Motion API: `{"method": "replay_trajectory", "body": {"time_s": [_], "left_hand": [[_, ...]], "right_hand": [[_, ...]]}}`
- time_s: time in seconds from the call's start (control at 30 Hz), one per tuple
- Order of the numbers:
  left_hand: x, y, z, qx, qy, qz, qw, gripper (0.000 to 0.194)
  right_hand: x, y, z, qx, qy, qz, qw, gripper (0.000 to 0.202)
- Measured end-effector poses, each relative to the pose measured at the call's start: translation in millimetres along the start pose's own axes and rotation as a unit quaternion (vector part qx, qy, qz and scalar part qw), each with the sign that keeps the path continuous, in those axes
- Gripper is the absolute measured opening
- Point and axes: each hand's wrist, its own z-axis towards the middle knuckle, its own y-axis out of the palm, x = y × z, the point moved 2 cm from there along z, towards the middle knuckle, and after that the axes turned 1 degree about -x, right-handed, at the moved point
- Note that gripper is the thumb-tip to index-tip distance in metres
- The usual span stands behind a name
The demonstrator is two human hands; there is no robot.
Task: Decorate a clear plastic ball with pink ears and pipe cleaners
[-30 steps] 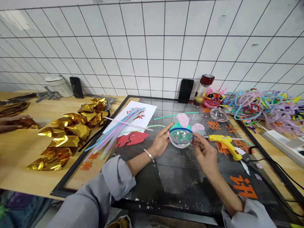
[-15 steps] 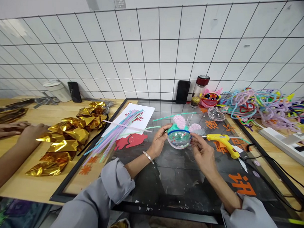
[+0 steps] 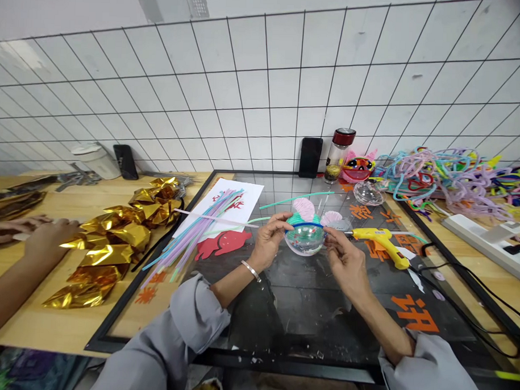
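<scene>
The ball (image 3: 305,242), clear below and green on top w/ a blue band (image 3: 308,224) round its middle, is sitting between both hands, over the front-centre of the dark panel (image 3: 290,298). Can't tell if its underside is touching the panel. The L hand (image 3: 269,241) is gripping its left side, fingertips up by the band; the R hand (image 3: 347,260) is pinching the band's right end. So both grips are closed on the ball, approx. at band height.

A pink ear (image 3: 304,209) is standing on top; a 2nd pink piece (image 3: 331,219) is showing just behind the right side, can't tell if attached.

Main risk, I'd say: the band slipping or the halves parting if the fingers are pressing unevenly or one side is letting go too soon. Smooth plastic could be skidding out of a light pinch too. Next: the glue gun (image 3: 381,245) is lying w/ its nozzle just beside the R hand; if it's hot (can't tell), a small backward shift could mean a burn.

Further out, a green strip (image 3: 281,203) is lying behind the ball; to the left, a bundle (image 3: 199,230) is lying partly on white paper (image 3: 252,195), near a red cutout (image 3: 228,242). A careless L elbow could be scattering those. Far left on the counter (image 3: 46,324), a co-worker's hand (image 3: 54,239) is resting beside gold foil (image 3: 117,235). Back right, a clear shell (image 3: 368,193) is sitting near a tangled pile (image 3: 448,179).
</scene>
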Motion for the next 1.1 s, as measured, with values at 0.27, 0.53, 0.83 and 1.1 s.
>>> {"method": "replay_trajectory", "body": {"time_s": [0.27,0.53,0.83,1.1], "left_hand": [[-3,-2.2,1,-0.009,0.021,0.009,1.000,0.025],[-6,-4.9,0,-0.012,0.041,0.033,0.999,0.025],[-7,-5.6,-1,-0.008,0.030,0.031,0.999,0.023],[-10,-6.8,-1,-0.021,0.034,0.033,0.999,0.025]], "right_hand": [[1,1,0,-0.001,-0.009,0.001,1.000,0.051],[-1,0,0,0.001,-0.016,-0.017,1.000,0.051],[-3,1,-1,0.003,-0.033,-0.028,0.999,0.050],[-4,1,0,0.012,-0.044,-0.035,0.998,0.053]]}}
